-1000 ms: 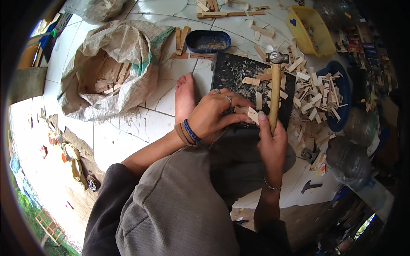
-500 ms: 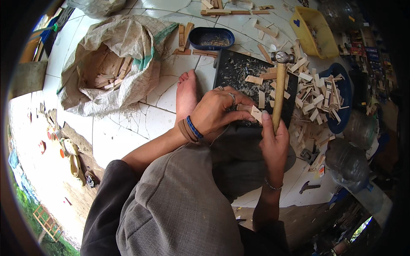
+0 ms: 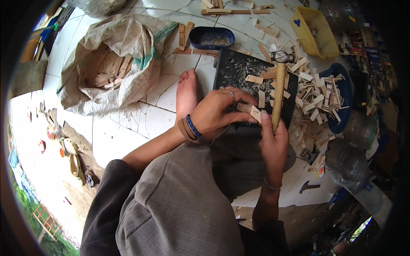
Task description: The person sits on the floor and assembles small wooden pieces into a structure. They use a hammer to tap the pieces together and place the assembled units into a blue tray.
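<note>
My left hand (image 3: 217,110) is closed around small pale wood pieces, with its thumb below and fingers above. One wood piece (image 3: 244,107) sits between the fingers, and a small wood block (image 3: 256,114) with a dark mark is at its outer end. My right hand (image 3: 275,143) grips a hammer (image 3: 279,87) by its wooden handle, metal head pointing away from me. The right thumb touches the block's near side. Under both hands lies a black board (image 3: 230,70) strewn with shavings and several loose wood strips (image 3: 262,98).
A woven sack (image 3: 85,47) of wood offcuts stands at left. Beyond the board is a blue oval tray (image 3: 211,38) with shavings. On the right are a heap of wood pieces (image 3: 314,100), a blue basin (image 3: 346,102), a yellow tub (image 3: 326,42), and a second hammer (image 3: 309,186) on the tiles.
The left fingers have shifted slightly, so more of the wood piece shows between them. The right hand and hammer are nearly where they were.
</note>
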A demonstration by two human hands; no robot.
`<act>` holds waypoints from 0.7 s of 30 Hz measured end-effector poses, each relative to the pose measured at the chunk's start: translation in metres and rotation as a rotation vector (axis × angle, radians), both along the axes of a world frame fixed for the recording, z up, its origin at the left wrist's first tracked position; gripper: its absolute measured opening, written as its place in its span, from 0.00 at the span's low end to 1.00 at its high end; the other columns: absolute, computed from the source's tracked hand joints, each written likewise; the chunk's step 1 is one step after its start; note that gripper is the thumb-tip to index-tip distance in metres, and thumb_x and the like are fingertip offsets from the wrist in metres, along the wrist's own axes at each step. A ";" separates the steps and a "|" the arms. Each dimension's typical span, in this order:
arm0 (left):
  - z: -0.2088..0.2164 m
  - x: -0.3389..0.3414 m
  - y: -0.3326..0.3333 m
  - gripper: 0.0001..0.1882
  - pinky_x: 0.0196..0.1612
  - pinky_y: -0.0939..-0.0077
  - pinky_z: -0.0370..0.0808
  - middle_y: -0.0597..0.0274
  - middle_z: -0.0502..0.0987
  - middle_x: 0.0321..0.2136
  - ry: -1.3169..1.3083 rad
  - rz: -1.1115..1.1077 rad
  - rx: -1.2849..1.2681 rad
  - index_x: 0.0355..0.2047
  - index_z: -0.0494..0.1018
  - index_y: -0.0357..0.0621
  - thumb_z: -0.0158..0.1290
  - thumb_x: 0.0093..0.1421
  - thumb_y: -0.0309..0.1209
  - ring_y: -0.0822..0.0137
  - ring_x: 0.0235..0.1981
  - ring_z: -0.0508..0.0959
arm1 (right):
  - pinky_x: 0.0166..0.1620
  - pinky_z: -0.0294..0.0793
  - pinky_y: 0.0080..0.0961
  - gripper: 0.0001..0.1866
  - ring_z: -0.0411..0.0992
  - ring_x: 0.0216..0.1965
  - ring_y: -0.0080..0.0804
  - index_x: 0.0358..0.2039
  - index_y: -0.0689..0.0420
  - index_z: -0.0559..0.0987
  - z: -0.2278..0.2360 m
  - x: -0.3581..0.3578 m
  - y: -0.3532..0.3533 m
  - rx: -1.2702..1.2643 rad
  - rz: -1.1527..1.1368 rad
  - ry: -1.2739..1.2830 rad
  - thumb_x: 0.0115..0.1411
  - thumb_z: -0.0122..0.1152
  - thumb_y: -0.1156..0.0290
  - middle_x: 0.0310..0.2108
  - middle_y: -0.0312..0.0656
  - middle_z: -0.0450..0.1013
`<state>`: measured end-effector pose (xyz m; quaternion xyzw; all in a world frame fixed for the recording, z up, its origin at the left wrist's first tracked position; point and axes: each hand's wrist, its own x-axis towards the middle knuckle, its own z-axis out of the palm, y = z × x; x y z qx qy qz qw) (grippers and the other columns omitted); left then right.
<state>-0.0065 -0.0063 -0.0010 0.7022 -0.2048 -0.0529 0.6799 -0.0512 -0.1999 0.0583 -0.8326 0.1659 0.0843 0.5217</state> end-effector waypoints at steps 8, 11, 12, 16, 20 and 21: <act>0.000 0.008 0.002 0.15 0.55 0.65 0.77 0.56 0.84 0.49 -0.001 -0.094 -0.121 0.48 0.82 0.39 0.67 0.61 0.30 0.59 0.51 0.82 | 0.19 0.52 0.14 0.15 0.54 0.17 0.08 0.36 0.55 0.78 -0.001 0.000 0.001 0.012 0.017 -0.032 0.75 0.59 0.57 0.19 0.22 0.59; 0.000 0.010 0.003 0.14 0.56 0.65 0.77 0.56 0.84 0.48 0.020 -0.160 -0.121 0.46 0.83 0.39 0.67 0.62 0.29 0.60 0.51 0.82 | 0.23 0.56 0.17 0.14 0.57 0.21 0.11 0.38 0.58 0.79 0.001 0.000 0.001 0.010 0.008 -0.004 0.74 0.59 0.59 0.21 0.25 0.63; 0.000 0.013 0.004 0.13 0.56 0.65 0.77 0.56 0.84 0.47 -0.007 -0.181 -0.155 0.46 0.83 0.39 0.67 0.62 0.29 0.60 0.50 0.82 | 0.27 0.61 0.20 0.14 0.60 0.24 0.14 0.40 0.61 0.80 0.002 0.000 0.001 0.007 0.006 0.014 0.74 0.59 0.61 0.23 0.29 0.67; 0.001 0.023 0.012 0.12 0.56 0.66 0.77 0.56 0.85 0.45 0.131 -0.294 -0.163 0.45 0.84 0.40 0.66 0.62 0.27 0.61 0.50 0.82 | 0.31 0.67 0.24 0.15 0.63 0.27 0.19 0.41 0.63 0.80 0.003 0.002 0.000 -0.019 0.027 0.029 0.74 0.60 0.61 0.24 0.34 0.70; 0.001 0.050 0.023 0.13 0.57 0.65 0.78 0.54 0.85 0.48 0.095 -0.516 -0.145 0.49 0.83 0.39 0.64 0.63 0.27 0.60 0.52 0.83 | 0.19 0.52 0.15 0.14 0.54 0.17 0.08 0.38 0.56 0.79 0.003 0.008 -0.002 -0.041 0.047 0.004 0.73 0.61 0.58 0.20 0.21 0.60; 0.002 0.055 0.024 0.12 0.55 0.66 0.79 0.54 0.86 0.47 0.062 -0.514 -0.122 0.47 0.84 0.38 0.64 0.64 0.26 0.61 0.51 0.84 | 0.19 0.52 0.15 0.14 0.54 0.17 0.08 0.38 0.56 0.79 0.004 0.010 -0.003 -0.026 0.050 0.019 0.73 0.62 0.58 0.20 0.21 0.60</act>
